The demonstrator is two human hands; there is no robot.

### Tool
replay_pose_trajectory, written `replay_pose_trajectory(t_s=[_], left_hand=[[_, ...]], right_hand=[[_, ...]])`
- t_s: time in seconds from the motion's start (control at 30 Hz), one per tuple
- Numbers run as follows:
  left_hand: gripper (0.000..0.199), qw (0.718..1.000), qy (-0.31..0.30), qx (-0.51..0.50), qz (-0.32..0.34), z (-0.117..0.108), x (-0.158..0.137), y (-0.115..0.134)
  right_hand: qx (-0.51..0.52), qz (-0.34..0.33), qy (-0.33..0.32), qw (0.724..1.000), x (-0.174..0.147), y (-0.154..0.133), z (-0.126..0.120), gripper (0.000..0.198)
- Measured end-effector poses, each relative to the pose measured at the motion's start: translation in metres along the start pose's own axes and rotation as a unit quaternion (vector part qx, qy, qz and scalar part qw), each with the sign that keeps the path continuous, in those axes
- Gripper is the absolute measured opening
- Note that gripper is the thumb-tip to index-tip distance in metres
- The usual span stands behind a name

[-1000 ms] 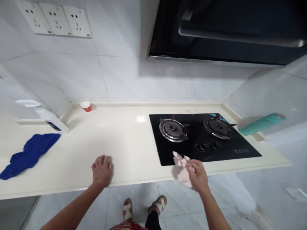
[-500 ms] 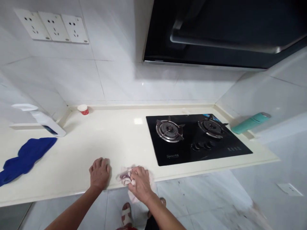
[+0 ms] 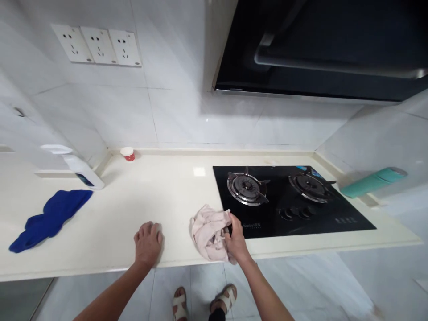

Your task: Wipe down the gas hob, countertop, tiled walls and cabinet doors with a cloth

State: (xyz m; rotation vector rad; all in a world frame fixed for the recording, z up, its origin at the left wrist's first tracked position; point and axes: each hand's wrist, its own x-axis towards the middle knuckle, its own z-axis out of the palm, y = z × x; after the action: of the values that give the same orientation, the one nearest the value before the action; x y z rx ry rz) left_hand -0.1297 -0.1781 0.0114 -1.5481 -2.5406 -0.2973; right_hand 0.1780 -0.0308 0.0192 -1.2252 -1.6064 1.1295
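My right hand (image 3: 237,240) is closed on the right edge of a pale pink cloth (image 3: 209,234). The cloth lies bunched on the cream countertop (image 3: 150,196), close to its front edge, beside the front left corner of the black gas hob (image 3: 267,220). My left hand (image 3: 148,243) rests palm down on the counter further left, its fingers laid on the surface and nothing held. The fingertips of my right hand are partly hidden by the cloth.
A blue cloth (image 3: 50,218) lies at the left, near a white spray bottle (image 3: 83,171). A small red-and-white cup (image 3: 127,154) stands by the back wall. At the right is a green flask (image 3: 374,182). A dark range hood (image 3: 317,49) overhangs the hob.
My right hand has moved from the counter's front edge right and up toward the hob. The pink cloth, crumpled under it before, now lies more spread out. My left hand stays on the counter.
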Motion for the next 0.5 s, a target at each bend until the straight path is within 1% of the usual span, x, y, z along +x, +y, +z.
replay_pose_trajectory(t_s=[0.03,0.07,0.1,0.17,0.2,0.23,0.27,0.3,0.33,0.4,0.47,0.5], left_hand=[[0.033,1.000,0.000,0.000,0.001,0.000,0.000,0.000],[0.033,1.000,0.000,0.001,0.001,0.000,0.000,0.000],[0.033,1.000,0.000,0.002,0.001,0.000,0.000,0.000],[0.033,1.000,-0.001,0.004,0.002,-0.001,0.000,0.000],[0.033,1.000,-0.002,0.005,0.003,-0.002,0.000,0.000],[0.034,1.000,-0.002,0.005,0.005,-0.002,0.000,0.000],[0.034,1.000,-0.002,0.004,0.006,-0.003,0.001,0.000],[0.034,1.000,-0.003,0.003,0.006,-0.003,0.001,-0.001],[0.035,1.000,-0.006,0.001,0.004,-0.004,0.001,-0.001],[0.036,1.000,-0.015,-0.004,-0.002,-0.004,0.003,-0.002],[0.039,1.000,-0.027,-0.009,-0.009,-0.003,0.004,-0.003],[0.040,0.999,-0.032,-0.011,-0.011,-0.003,0.005,-0.004]], right_hand=[[-0.040,-0.019,0.017,0.999,0.001,-0.002,0.000,0.067],[-0.087,-0.037,0.014,0.995,0.001,-0.005,0.003,0.063],[-0.139,-0.047,-0.011,0.989,0.002,-0.011,0.009,0.060],[-0.239,-0.048,-0.108,0.964,-0.003,-0.021,0.025,0.059],[-0.275,-0.049,-0.156,0.948,-0.009,-0.025,0.035,0.063],[-0.304,-0.057,-0.190,0.932,-0.018,-0.027,0.046,0.071],[-0.328,-0.070,-0.202,0.920,-0.029,-0.027,0.056,0.079],[-0.345,-0.083,-0.196,0.914,-0.042,-0.025,0.065,0.083],[-0.353,-0.094,-0.180,0.913,-0.056,-0.023,0.073,0.083],[-0.330,-0.106,-0.157,0.925,-0.078,-0.018,0.083,0.074],[-0.257,-0.116,-0.155,0.947,-0.087,-0.020,0.083,0.067],[-0.214,-0.120,-0.151,0.958,-0.084,-0.024,0.078,0.066]])
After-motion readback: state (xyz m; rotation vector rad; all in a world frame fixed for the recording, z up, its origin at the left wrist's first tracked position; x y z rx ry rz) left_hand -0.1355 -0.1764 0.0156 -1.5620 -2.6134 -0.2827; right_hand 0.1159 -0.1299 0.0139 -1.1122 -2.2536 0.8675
